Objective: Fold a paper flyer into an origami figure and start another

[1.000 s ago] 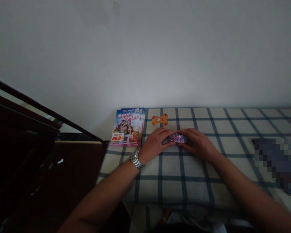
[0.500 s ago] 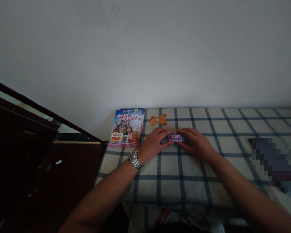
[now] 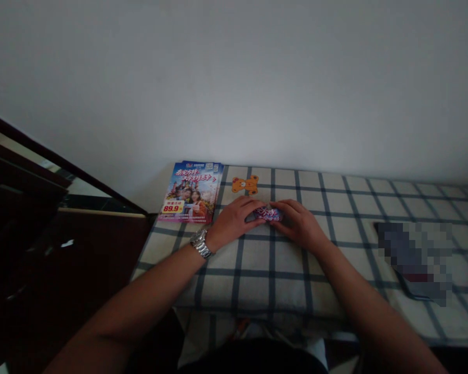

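A small folded flyer point(image 3: 268, 213), printed in blue and pink with white lettering, lies low over the checked cloth. Its left end is pinched between the thumb and fingers of my left hand point(image 3: 239, 217), which has a silver watch above the wrist. At the other end my right hand point(image 3: 295, 222) grips it the same way. Fingers cover both ends of the flyer. To the left of my left hand rests a stack of matching flat flyers point(image 3: 191, 193), showing a castle, people and the price 89.9.
An orange bear print point(image 3: 245, 184) shows on the checked cloth point(image 3: 253, 258) beyond my hands. Farther right lies a dark, blurred-out flat object point(image 3: 403, 259). A pale wall point(image 3: 257, 93) rises behind the table, and a dark wooden panel point(image 3: 15, 208) stands at the left.
The whole scene has shifted left and slightly up as the camera turned. Both hands keep their hold on the folded flyer, with little visible change in their pose.
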The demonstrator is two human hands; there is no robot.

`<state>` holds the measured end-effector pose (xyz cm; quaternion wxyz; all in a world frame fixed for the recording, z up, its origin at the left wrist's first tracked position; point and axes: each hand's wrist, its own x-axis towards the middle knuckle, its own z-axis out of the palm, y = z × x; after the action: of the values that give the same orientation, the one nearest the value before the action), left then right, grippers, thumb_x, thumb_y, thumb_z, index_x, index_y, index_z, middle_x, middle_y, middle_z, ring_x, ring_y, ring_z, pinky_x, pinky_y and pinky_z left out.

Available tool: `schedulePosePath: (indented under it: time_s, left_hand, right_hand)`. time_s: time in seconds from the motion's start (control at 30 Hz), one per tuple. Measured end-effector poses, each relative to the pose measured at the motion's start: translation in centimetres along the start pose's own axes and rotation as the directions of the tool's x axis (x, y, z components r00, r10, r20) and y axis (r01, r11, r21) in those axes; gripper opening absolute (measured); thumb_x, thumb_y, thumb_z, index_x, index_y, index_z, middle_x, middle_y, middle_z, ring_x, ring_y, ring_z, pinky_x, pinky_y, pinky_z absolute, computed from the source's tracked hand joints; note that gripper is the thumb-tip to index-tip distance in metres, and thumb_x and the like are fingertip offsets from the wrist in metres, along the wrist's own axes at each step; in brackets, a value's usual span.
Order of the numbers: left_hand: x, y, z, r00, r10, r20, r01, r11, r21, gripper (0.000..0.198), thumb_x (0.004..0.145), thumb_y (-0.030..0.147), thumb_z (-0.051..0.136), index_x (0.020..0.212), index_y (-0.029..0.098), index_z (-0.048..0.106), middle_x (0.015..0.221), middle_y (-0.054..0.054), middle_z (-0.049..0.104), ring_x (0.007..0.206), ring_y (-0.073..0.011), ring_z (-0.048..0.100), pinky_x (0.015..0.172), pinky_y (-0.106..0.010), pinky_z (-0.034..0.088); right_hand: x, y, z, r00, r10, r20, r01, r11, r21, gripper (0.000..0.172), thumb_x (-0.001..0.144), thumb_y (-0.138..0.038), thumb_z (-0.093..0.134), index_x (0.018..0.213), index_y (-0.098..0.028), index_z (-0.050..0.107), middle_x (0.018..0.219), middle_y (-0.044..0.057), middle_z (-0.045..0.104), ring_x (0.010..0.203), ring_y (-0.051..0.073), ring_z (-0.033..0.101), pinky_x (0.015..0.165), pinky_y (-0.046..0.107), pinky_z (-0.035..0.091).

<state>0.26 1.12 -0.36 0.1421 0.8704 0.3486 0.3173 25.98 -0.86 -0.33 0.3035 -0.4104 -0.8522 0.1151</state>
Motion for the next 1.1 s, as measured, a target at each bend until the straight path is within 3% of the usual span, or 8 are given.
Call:
schedulePosePath:
  time_s: [0.47, 0.67, 0.77, 0.87, 1.1]
  left_hand:
    - [-0.5, 0.3, 0.1, 1.0, 0.025, 0.017, -0.025, 1.0, -0.006, 0.039, 0.1, 0.04, 0.072, 0.134, 0.022, 0.065, 0.127, -0.007, 0.07, 0.121, -0.0243, 0.065, 0.106, -0.043, 0.057]
    - [-0.7, 0.5, 0.0, 0.999, 0.033, 0.017, -0.032, 0.999, -0.034, 0.039, 0.1, 0.041, 0.071, 0.135, 0.024, 0.065, 0.129, -0.008, 0.07, 0.122, -0.0238, 0.066, 0.108, -0.044, 0.056]
    - [-0.7, 0.9, -0.3, 0.999, 0.037, 0.006, -0.037, 0.997, -0.068, 0.054, 0.099, 0.04, 0.073, 0.148, 0.026, 0.055, 0.142, -0.008, 0.065, 0.134, -0.0251, 0.061, 0.117, -0.046, 0.052]
    - [-0.5, 1.1, -0.7, 1.0, 0.011, -0.024, -0.013, 0.996, -0.093, 0.065, 0.101, 0.037, 0.07, 0.158, 0.026, 0.042, 0.152, -0.01, 0.056, 0.143, -0.0254, 0.054, 0.125, -0.048, 0.045]
    - [-0.7, 0.5, -0.8, 1.0, -0.019, 0.024, 0.021, 0.994, -0.103, 0.04, 0.104, 0.034, 0.063, 0.143, 0.023, 0.058, 0.144, -0.01, 0.058, 0.135, -0.0246, 0.058, 0.121, -0.048, 0.049]
  right_hand:
    - [0.0, -1.6, -1.7, 0.996, -0.068, 0.059, 0.074, 0.991, -0.11, 0.048, 0.1, -0.038, 0.069, 0.145, -0.026, 0.058, 0.129, 0.014, 0.068, 0.118, 0.032, 0.066, 0.101, 0.051, 0.059]
    - [0.0, -2.2, -2.3, 0.986, -0.075, 0.148, 0.097, 0.984, -0.146, 0.035, 0.105, -0.036, 0.061, 0.139, -0.028, 0.063, 0.122, 0.011, 0.074, 0.11, 0.031, 0.069, 0.097, 0.051, 0.059]
    - [-0.2, -2.0, -2.9, 0.986, -0.08, 0.146, 0.101, 0.985, -0.142, 0.028, 0.105, -0.034, 0.061, 0.132, -0.028, 0.065, 0.119, 0.01, 0.074, 0.109, 0.03, 0.069, 0.095, 0.049, 0.058]
    - [-0.4, -1.1, -4.2, 0.988, -0.067, 0.137, 0.091, 0.98, -0.177, 0.024, 0.104, -0.031, 0.061, 0.127, -0.027, 0.066, 0.118, 0.01, 0.074, 0.108, 0.031, 0.068, 0.094, 0.049, 0.057]
    - [-1.4, 5.5, -9.0, 1.0, 0.011, 0.002, -0.01, 0.923, -0.385, 0.016, 0.101, -0.029, 0.062, 0.114, -0.022, 0.07, 0.113, 0.012, 0.075, 0.108, 0.032, 0.067, 0.094, 0.048, 0.054]
